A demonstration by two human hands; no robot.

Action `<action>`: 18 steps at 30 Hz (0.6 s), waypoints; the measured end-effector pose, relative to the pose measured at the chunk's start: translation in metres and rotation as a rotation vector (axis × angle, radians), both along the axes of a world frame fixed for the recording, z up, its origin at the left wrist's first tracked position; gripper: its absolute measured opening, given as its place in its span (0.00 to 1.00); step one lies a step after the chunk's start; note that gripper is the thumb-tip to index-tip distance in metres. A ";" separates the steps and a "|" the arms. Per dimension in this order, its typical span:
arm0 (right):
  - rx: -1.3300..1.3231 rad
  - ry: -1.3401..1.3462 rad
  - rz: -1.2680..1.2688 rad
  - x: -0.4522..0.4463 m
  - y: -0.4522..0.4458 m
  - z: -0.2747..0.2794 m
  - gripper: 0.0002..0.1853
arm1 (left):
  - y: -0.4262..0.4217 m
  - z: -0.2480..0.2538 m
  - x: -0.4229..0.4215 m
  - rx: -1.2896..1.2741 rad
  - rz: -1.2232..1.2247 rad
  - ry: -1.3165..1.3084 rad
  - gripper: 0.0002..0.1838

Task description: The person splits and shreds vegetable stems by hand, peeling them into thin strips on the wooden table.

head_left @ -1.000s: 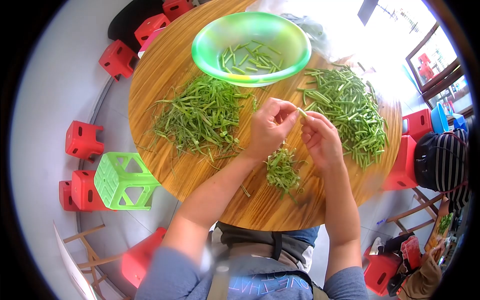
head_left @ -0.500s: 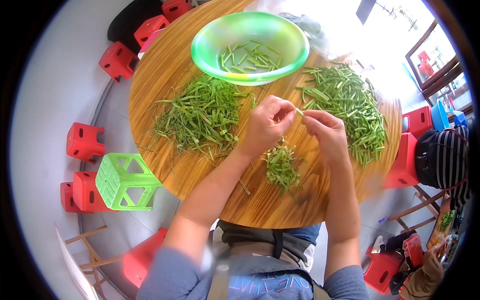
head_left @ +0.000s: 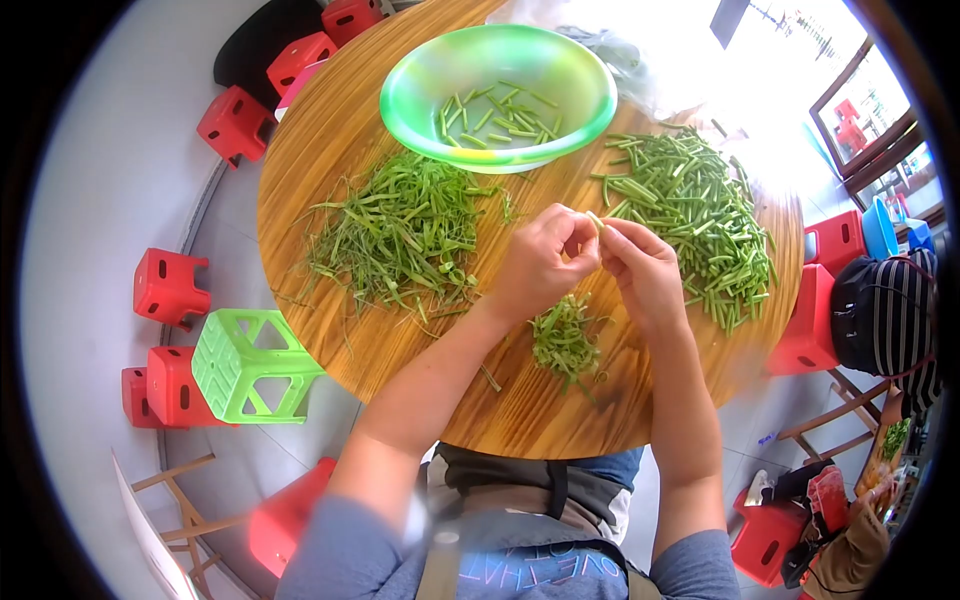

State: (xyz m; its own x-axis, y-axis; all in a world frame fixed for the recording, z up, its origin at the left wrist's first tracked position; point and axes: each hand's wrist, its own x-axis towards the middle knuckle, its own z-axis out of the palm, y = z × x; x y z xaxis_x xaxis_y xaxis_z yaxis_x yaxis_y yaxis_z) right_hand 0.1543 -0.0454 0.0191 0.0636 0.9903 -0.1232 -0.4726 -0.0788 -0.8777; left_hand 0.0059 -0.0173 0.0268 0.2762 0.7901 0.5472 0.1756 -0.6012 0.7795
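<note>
Over the middle of the round wooden table point(head_left: 480, 400), my left hand point(head_left: 548, 258) and my right hand point(head_left: 640, 268) meet at the fingertips. Both pinch a short pale green stem piece point(head_left: 597, 222) between them. Below the hands lies a small pile of pale green peelings point(head_left: 565, 342). A larger heap of leafy greens point(head_left: 405, 225) spreads to the left. To the right is a big pile of cut green stems point(head_left: 700, 215). Behind the hands stands a green and yellow basin point(head_left: 400, 125) with several cut stems in it.
A clear plastic bag point(head_left: 640, 75) lies at the table's back edge. Red stools point(head_left: 172, 283) and a green stool point(head_left: 240, 370) stand on the floor at the left. More red stools and other people point(head_left: 905, 320) are at the right.
My two hands have come closer together and slightly lower. The right hand has shifted a little left since half a second ago, with the stem piece still between the fingertips.
</note>
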 end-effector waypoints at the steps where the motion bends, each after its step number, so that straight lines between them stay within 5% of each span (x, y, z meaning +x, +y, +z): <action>1: -0.016 0.042 0.003 0.001 0.000 0.000 0.09 | -0.001 -0.001 -0.001 -0.029 -0.032 0.028 0.06; 11: -0.108 0.395 -0.032 0.007 0.003 -0.002 0.10 | -0.006 -0.003 0.002 -0.190 -0.236 0.068 0.05; 14: -0.119 0.510 -0.065 0.015 0.007 -0.002 0.11 | -0.009 0.002 0.001 -0.628 -0.543 0.002 0.04; 18: -0.083 0.667 -0.013 0.020 0.008 -0.001 0.10 | -0.005 0.004 -0.004 -0.822 -0.701 0.095 0.06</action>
State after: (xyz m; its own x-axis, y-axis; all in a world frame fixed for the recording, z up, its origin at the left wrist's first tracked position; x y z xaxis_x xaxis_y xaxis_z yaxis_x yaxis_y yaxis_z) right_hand 0.1743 -0.0378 0.0178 -0.0411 0.9756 -0.2156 -0.9130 -0.1243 -0.3886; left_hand 0.0021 -0.0220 0.0308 0.8223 0.5551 -0.1252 0.0772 0.1092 0.9910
